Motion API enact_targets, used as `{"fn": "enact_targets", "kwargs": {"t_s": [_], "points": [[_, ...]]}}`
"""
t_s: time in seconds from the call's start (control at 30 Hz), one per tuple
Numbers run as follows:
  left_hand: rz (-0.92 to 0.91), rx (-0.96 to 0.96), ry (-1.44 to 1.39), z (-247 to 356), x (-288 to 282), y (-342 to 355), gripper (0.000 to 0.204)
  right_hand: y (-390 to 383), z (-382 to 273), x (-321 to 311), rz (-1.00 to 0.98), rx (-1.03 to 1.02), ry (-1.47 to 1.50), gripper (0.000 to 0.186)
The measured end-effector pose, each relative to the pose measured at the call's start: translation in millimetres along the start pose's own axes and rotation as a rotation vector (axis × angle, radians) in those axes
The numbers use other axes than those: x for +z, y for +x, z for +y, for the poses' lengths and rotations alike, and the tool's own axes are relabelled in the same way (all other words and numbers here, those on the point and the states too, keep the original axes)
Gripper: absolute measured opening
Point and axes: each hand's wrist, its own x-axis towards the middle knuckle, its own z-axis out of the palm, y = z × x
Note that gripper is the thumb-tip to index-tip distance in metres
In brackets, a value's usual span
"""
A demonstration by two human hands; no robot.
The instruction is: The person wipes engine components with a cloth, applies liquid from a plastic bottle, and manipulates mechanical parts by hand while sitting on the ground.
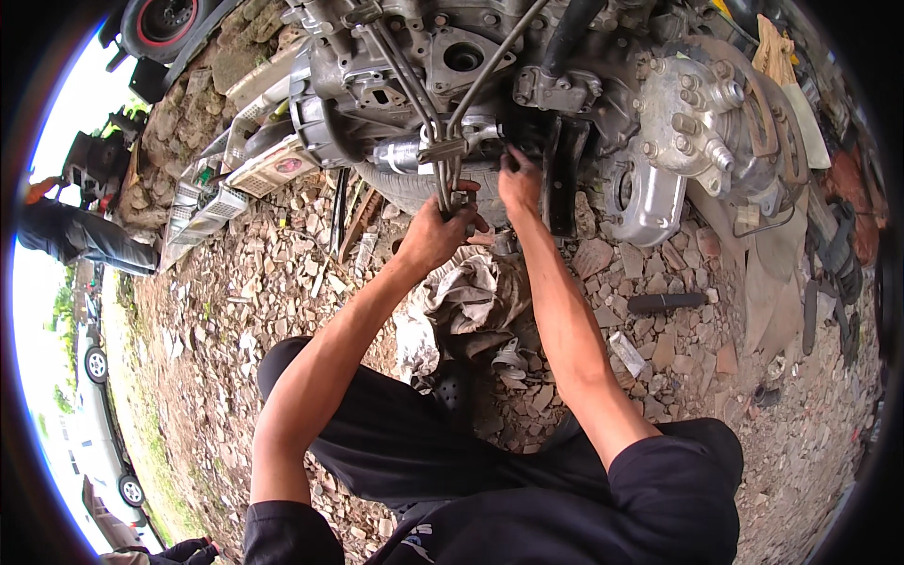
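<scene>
A large grey engine (405,56) lies in front of me, with a cluster of thin metal pipes (411,87) running down its near side through a metal clamp (443,151). My left hand (440,234) is closed around the lower ends of these pipes, just below the clamp. To its right, my right hand (520,185) reaches up to the underside of the engine, fingers curled beside a dark part; what they grip is hidden. A shiny cylindrical part (400,155) sits left of the clamp. A tyre (391,188) lies under the engine.
Broken stone and tile cover the ground. A crumpled whitish cloth (461,297) lies below my hands. Right of the engine are a metal pump-like housing (683,122) and a black handle-like piece (667,302). A plastic crate (202,207) stands left; another person (80,235) is farther left.
</scene>
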Motion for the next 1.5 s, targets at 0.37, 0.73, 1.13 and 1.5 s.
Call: {"fn": "enact_targets", "kwargs": {"t_s": [0.37, 0.73, 1.13, 1.5], "points": [[-0.001, 0.051, 0.105, -0.1, -5.6, -1.8, 0.030, -8.4, 12.3, -9.8, -0.004, -0.020, -0.151, 0.030], [-0.033, 0.086, 0.084, 2.4, -10.2, -5.2, 0.033, -2.9, 3.1, -7.0, 0.060, -0.070, -0.163, 0.032], [-0.056, 0.064, 0.069, -5.3, -10.3, 0.4, 0.032, -3.9, 7.3, -6.3, -0.137, 0.078, 0.006, 0.031], [-0.039, 0.088, 0.022, -4.1, -9.6, 0.9, 0.037, -15.0, 6.7, 0.1, 0.081, 0.069, -0.028, 0.030]]}}
